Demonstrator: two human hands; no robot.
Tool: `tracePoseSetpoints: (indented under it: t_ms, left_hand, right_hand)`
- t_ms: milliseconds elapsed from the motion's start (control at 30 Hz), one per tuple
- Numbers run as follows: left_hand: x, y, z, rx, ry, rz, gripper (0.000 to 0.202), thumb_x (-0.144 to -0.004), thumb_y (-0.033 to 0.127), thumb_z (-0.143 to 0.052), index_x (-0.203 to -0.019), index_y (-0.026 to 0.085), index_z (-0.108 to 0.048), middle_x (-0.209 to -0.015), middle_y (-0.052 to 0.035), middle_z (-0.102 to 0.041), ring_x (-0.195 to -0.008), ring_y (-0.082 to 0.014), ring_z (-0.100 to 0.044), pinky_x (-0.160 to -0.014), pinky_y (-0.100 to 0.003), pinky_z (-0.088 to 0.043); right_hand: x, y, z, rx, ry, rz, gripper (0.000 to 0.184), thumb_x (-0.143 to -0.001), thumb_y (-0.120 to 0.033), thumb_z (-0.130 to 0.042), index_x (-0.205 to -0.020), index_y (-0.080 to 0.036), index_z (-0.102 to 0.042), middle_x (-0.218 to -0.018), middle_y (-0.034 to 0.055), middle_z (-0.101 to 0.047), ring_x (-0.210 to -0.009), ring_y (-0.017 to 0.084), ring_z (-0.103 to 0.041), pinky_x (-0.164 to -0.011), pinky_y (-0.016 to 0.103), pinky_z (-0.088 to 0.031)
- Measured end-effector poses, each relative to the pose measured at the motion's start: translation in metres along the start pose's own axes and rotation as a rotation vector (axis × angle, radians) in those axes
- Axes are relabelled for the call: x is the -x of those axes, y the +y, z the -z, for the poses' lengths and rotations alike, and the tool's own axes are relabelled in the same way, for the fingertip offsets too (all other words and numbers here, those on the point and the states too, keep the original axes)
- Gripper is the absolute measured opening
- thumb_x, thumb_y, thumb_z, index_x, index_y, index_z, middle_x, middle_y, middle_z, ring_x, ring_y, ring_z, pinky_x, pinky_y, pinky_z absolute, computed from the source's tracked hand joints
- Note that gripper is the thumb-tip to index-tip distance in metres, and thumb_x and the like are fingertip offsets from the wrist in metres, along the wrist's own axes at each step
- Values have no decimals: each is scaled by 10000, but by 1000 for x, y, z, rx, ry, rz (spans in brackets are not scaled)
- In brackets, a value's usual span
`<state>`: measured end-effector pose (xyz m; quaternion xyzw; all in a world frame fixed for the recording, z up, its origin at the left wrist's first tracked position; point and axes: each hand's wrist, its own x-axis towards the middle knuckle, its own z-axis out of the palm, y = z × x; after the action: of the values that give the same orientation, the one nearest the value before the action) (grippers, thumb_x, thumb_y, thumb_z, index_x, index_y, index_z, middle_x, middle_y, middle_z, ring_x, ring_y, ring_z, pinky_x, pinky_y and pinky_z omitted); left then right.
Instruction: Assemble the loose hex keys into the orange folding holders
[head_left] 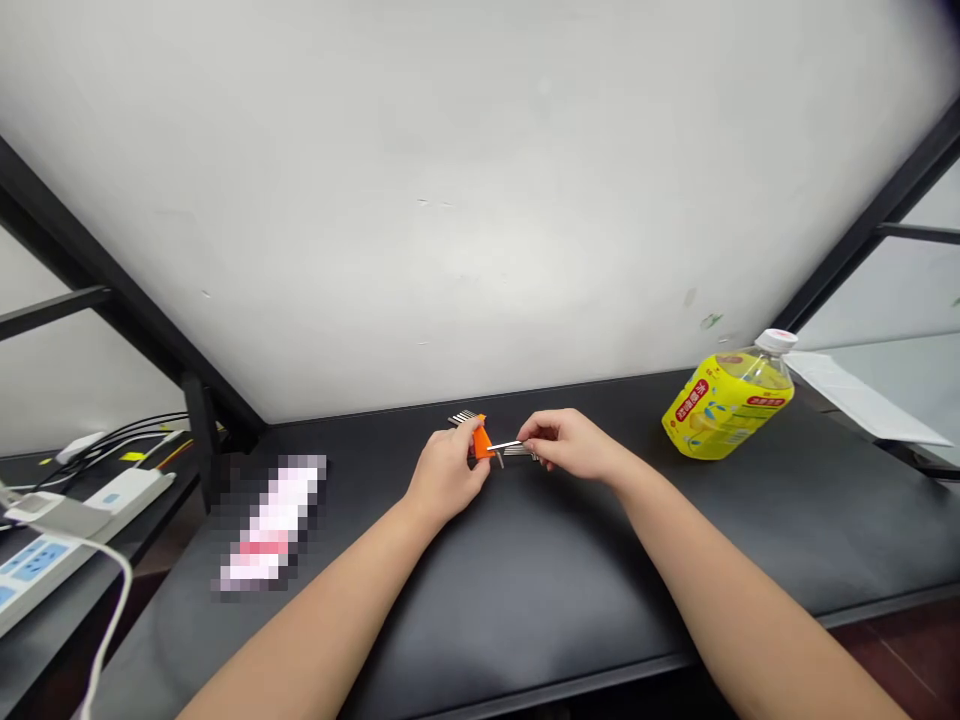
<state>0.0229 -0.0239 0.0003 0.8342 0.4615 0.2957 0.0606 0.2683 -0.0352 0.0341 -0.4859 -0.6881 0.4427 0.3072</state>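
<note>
My left hand (448, 465) is closed around an orange hex key holder (482, 440), thumb and fingers pressing its sides. Several silver hex keys (465, 417) stick out past the holder's upper left end. On the other side, my right hand (564, 440) pinches a silver hex key (504, 446), whose left end meets the holder. I cannot tell whether that end sits inside a slot. More short metal keys show just below it, partly behind my right fingers. Both hands are over the black tabletop (525, 590), near its middle.
A large yellow-labelled bottle (727, 400) with a white cap stands at the right. To the left lies a blurred-out pinkish-white item (274, 525). A white power strip (82, 530) and cables are on the neighbouring desk. Black metal frame bars (142, 310) rise beside the white wall.
</note>
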Motion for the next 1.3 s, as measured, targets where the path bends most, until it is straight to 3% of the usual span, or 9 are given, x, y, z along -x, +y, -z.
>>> tracePoseSetpoints:
  t_ms: [500, 700, 900, 1000, 1133, 1300]
  left_hand:
    - [-1, 4, 2, -97, -48, -58, 482, -823, 193, -690, -1291, 192, -576, -1000, -53, -742, -902, -239, -705, -951, -424, -536]
    - [0, 3, 1, -92, -20, -158, 438, -827, 178, -688, -1250, 178, -574, -1190, -97, -716, -1120, -271, -673, -1033, -478, -489]
    - [1, 2, -1, -46, 16, -186, 401, -839, 168, -675, -1225, 194, -572, -1140, -82, -729, -1073, -257, -686, -1010, -464, -496]
    - [1, 4, -2, -33, -3, -196, 331, -857, 197, -665, -1177, 211, -581, -1092, -64, -737, -1016, -249, -700, -981, -450, -507]
    - [1, 5, -1, -19, 5, -150, 387, -838, 207, -684, -1207, 214, -569, -1142, -73, -732, -1037, -253, -703, -998, -442, -515]
    - [2, 6, 1, -27, -10, -29, 437, -817, 206, -706, -1230, 203, -562, -1011, -56, -742, -951, -253, -705, -919, -413, -562]
  right_hand:
    - [-2, 5, 0, -113, -37, -101, 104, -815, -264, -681, -861, -175, -708, -653, 5, -647, -546, 139, -617, -535, 265, -531]
    - [-7, 3, -22, -329, -38, -167, 146, -784, -273, -739, -854, -158, -683, -634, 4, -636, -535, 127, -593, -533, 267, -533]
    - [-12, 3, -48, -616, -21, -107, 287, -760, -340, -799, -875, -176, -592, -652, -37, -591, -543, 101, -555, -490, 225, -481]
    - [-13, 5, -53, -578, -20, -98, 313, -769, -351, -800, -871, -187, -554, -670, -48, -578, -529, 86, -535, -465, 203, -445]
    - [-13, 10, -47, -422, -34, -107, 294, -849, -414, -740, -921, -198, -554, -690, -49, -577, -513, 77, -525, -429, 180, -405]
    - [-10, 10, -45, -371, -104, -156, 367, -903, -540, -671, -971, -207, -532, -757, -17, -648, -514, 98, -595, -430, 192, -452]
